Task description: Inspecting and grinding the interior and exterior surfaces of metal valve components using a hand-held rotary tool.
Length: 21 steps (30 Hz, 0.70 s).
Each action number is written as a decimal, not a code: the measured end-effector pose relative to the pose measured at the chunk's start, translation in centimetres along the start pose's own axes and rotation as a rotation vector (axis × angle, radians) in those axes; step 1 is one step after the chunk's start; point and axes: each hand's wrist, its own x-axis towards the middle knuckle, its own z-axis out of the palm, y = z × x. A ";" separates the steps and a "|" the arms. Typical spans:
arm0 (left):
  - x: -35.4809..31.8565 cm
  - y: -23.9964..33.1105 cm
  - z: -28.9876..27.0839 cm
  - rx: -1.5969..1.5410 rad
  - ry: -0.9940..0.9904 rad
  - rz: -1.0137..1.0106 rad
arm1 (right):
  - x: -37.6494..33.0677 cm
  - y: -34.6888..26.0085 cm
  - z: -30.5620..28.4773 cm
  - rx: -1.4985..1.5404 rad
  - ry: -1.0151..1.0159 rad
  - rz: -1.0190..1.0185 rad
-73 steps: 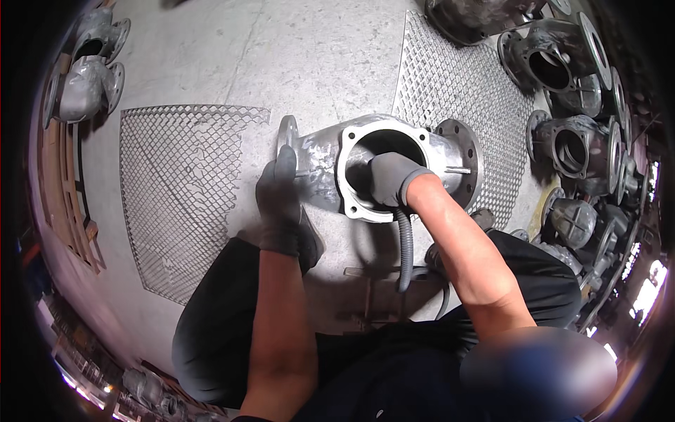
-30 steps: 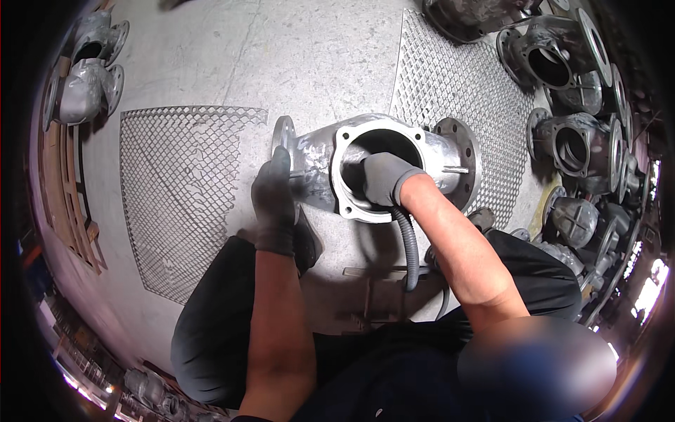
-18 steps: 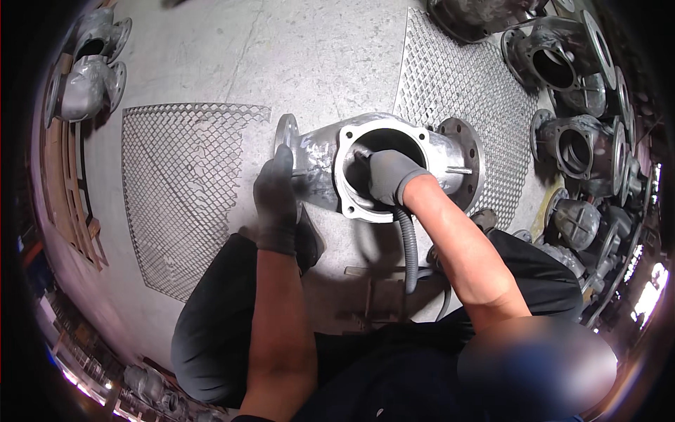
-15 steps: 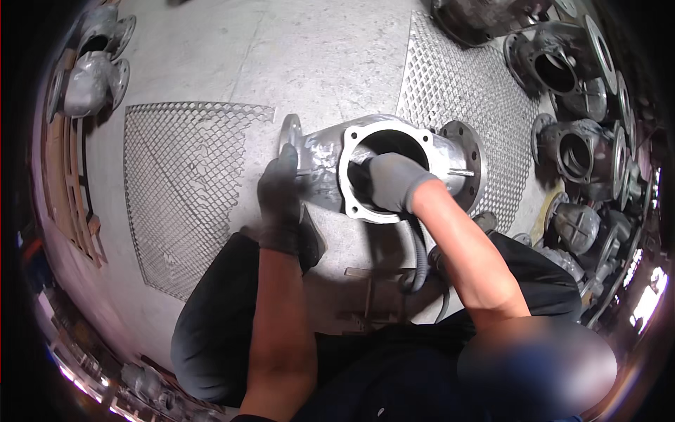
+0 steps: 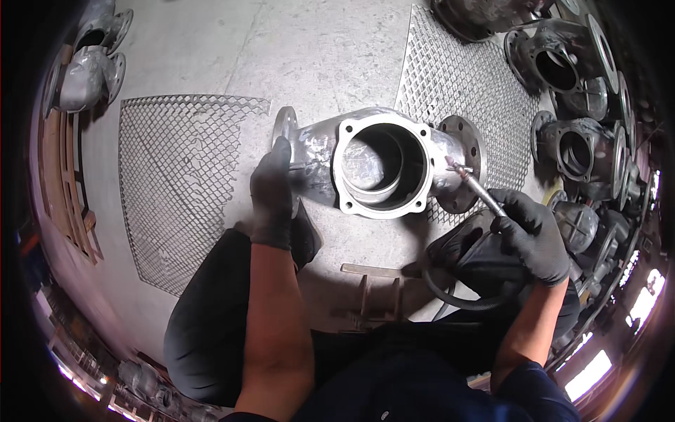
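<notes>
A grey metal valve body (image 5: 314, 151) lies in front of me, its four-lobed opening facing up and a round flange at either end. The hollow interior shows through the opening. My left hand (image 5: 272, 193), in a dark glove, is closed on the left flange. In my gloved right hand (image 5: 533, 232) is a slim pencil-shaped air grinder (image 5: 484, 190), with fingers wrapped round its rear part. Its small tip is over the neck beside the right flange; whether it touches I cannot tell. A dark ribbed hose (image 5: 460, 302) curves below this hand.
Expanded-metal mesh sheets (image 5: 176, 176) lie on the floor left and right. A small wooden stand (image 5: 376, 271) is near my legs. Several similar castings (image 5: 573, 151) crowd the right side; others (image 5: 84, 84) stand at the far left by wooden pallets (image 5: 70, 186).
My right hand has come out of the valve body's opening and moved right, bringing the grinder into sight at the right neck. My left hand stays at the left flange.
</notes>
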 end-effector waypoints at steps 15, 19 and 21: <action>-2.2 12.0 -0.3 -0.766 -0.068 -0.487 | 11.5 12.9 5.0 0.425 0.480 0.050; -3.6 15.0 -0.5 -0.442 -0.077 -0.355 | 12.0 15.9 4.3 0.698 0.379 0.028; -4.7 16.4 -1.7 -0.359 -0.130 -0.341 | 11.5 15.7 3.5 0.787 0.268 0.108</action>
